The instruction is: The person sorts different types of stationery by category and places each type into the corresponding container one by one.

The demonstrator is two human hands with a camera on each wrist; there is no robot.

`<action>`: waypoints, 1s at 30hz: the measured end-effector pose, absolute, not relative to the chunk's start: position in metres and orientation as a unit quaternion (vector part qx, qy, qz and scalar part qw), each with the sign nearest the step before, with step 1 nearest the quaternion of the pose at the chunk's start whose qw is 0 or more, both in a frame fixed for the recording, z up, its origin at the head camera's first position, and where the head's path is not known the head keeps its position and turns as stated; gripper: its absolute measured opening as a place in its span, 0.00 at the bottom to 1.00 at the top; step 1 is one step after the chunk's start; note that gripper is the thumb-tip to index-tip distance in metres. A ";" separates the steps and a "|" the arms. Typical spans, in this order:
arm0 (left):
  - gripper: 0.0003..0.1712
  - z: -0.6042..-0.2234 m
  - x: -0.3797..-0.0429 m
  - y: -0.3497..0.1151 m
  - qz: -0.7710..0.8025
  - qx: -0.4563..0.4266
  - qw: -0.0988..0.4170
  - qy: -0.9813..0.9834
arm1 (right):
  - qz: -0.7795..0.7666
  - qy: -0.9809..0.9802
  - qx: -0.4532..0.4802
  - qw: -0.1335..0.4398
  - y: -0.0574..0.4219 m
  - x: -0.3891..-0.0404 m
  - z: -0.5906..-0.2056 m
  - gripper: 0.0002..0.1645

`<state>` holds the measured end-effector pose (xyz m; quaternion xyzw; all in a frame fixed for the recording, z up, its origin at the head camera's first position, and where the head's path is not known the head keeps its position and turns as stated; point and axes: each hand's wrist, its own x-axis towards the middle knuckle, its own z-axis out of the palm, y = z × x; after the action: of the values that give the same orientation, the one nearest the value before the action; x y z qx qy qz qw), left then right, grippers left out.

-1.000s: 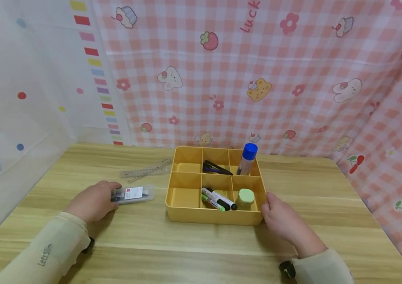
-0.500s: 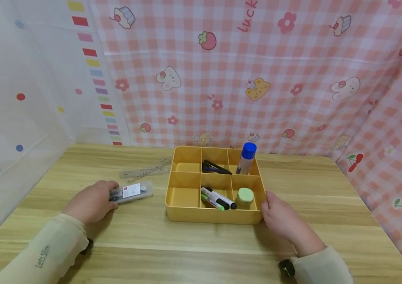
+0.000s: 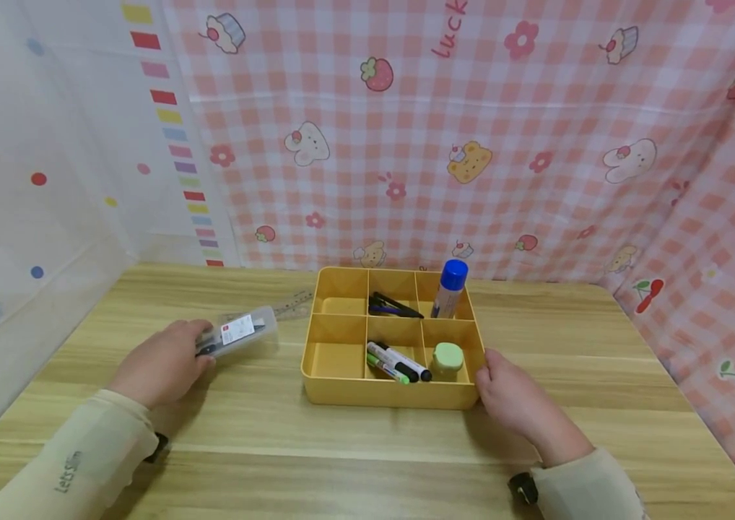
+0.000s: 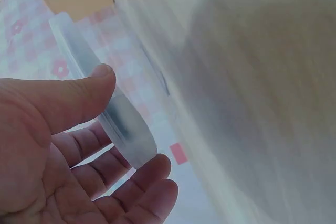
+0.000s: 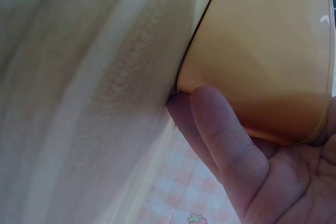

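Note:
In the head view, my left hand (image 3: 162, 365) holds a clear plastic case (image 3: 253, 334) tilted above the table at the left. The case has a white label and dark items inside. The left wrist view shows thumb and fingers pinching the case (image 4: 126, 124). My right hand (image 3: 520, 404) grips the right front corner of a yellow six-compartment organizer box (image 3: 393, 395), which rests on the table. Several markers (image 3: 400, 363), a green-lidded jar (image 3: 448, 359), dark pens (image 3: 393, 306) and a blue-capped glue stick (image 3: 450, 290) occupy its compartments.
Clear rulers (image 3: 292, 306) lie crossed on the wooden table (image 3: 341, 462), behind the case and left of the box; the case partly covers them. Patterned cloth (image 3: 406, 108) hangs behind and along both sides. The box's two left compartments show bare yellow floors.
My left hand has raised the case off the table and tilted its far end upward, over the rulers. The right hand and the box stay in place.

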<state>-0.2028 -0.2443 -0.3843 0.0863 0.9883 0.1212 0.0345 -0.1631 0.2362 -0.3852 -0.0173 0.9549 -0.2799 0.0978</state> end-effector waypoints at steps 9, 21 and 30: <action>0.35 -0.375 -0.203 -0.240 0.126 0.084 0.018 0.988 | -0.275 0.956 -0.019 0.099 0.237 -0.163 -0.385 0.28; 0.36 -0.355 -0.211 -0.222 0.131 0.102 -0.008 0.986 | -0.274 0.956 -0.016 0.100 0.236 -0.163 -0.385 0.30; 0.35 -0.344 -0.221 -0.199 0.103 0.122 -0.028 0.987 | -0.275 0.956 -0.015 0.099 0.236 -0.163 -0.386 0.30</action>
<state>-0.2214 -0.1988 -0.3438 0.1219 0.9868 0.1026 -0.0276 -0.1630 0.2361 -0.3859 -0.0145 0.9561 -0.2754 0.0992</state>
